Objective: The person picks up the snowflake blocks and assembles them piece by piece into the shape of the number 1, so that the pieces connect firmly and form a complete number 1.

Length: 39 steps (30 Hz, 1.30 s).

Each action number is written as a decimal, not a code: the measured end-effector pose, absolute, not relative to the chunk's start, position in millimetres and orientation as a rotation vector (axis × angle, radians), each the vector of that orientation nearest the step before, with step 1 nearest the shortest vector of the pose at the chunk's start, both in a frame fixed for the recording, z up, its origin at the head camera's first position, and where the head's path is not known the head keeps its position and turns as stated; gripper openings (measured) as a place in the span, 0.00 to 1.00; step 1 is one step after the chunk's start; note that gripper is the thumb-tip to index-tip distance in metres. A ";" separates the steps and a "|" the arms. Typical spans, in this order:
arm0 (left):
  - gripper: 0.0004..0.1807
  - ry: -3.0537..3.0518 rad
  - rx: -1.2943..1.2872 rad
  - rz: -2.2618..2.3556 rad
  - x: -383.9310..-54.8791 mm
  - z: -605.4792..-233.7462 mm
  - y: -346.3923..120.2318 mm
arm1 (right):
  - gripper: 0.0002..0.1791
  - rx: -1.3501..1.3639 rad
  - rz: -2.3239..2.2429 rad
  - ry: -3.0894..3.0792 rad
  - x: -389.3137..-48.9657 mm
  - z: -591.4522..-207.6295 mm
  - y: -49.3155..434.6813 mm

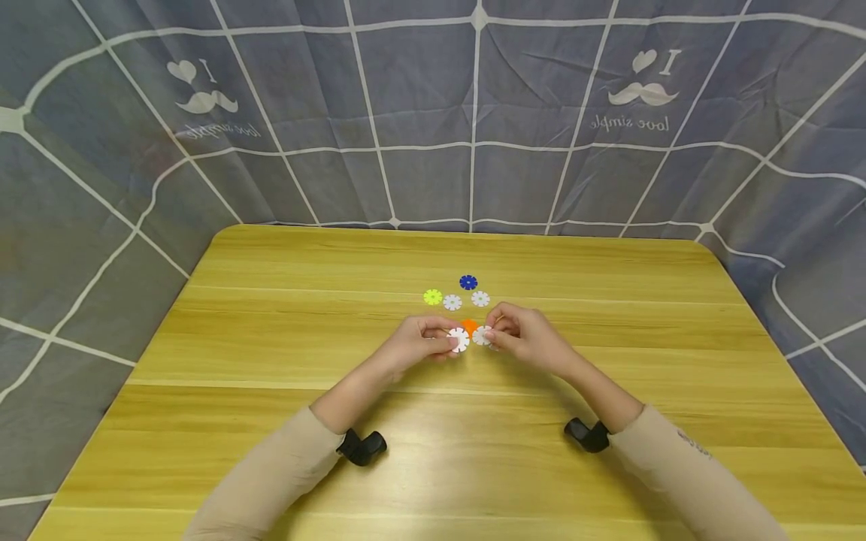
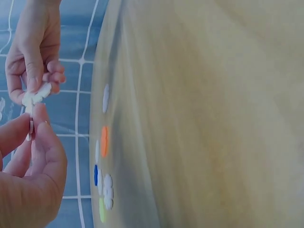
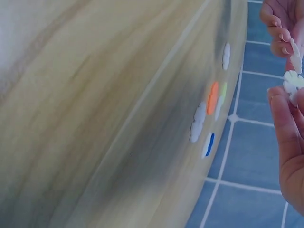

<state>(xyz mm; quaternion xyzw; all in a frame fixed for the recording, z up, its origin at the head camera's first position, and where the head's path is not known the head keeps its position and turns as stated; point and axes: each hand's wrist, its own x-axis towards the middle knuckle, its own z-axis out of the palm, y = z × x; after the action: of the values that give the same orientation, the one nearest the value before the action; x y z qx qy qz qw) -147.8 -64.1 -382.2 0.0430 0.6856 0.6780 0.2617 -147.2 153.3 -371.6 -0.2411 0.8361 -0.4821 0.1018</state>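
Above the table, my left hand (image 1: 428,338) pinches a white notched disc (image 1: 461,340) between thumb and fingers. Facing it, my right hand (image 1: 529,336) pinches another white notched disc (image 1: 482,335). In the left wrist view the discs are close together at the fingertips, the right hand's disc (image 2: 42,92) nearly edge to edge with the other; whether they interlock I cannot tell. The right wrist view has the left hand's disc (image 3: 296,59) tilted above the right hand's disc (image 3: 293,81). An orange disc (image 1: 470,326) lies behind the hands, partly covered.
Farther back on the wooden table (image 1: 304,300) lie a blue disc (image 1: 468,282), a yellow-green disc (image 1: 433,297) and two white discs, one left (image 1: 452,302) and one right (image 1: 480,299). A grey cloth (image 1: 419,113) with white lines hangs behind the table's far edge.
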 end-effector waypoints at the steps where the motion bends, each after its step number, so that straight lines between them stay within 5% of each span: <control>1: 0.16 1.846 0.109 1.836 -146.5 -382.4 -64.4 | 0.03 -0.732 -1.416 2.484 -146.0 -371.1 152.9; 24: 0.13 1.847 0.131 1.895 -122.6 -372.2 -55.9 | 0.04 -1.087 -1.307 2.810 -118.3 -366.8 146.0; 33: 0.13 1.827 0.056 1.943 -119.9 -361.9 -48.2 | 0.14 -1.248 -1.340 2.862 -117.1 -365.4 146.2; 39: 0.13 1.818 0.056 1.955 -119.0 -359.7 -49.0 | 0.07 -1.323 -1.337 2.875 -117.3 -362.5 143.7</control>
<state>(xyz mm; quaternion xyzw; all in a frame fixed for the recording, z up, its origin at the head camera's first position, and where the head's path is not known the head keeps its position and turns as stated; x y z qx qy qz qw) -119.0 -49.0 -359.7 0.0205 0.6619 0.7120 0.2335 -117.3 143.7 -362.5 -0.3810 0.8278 -0.3851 -0.1463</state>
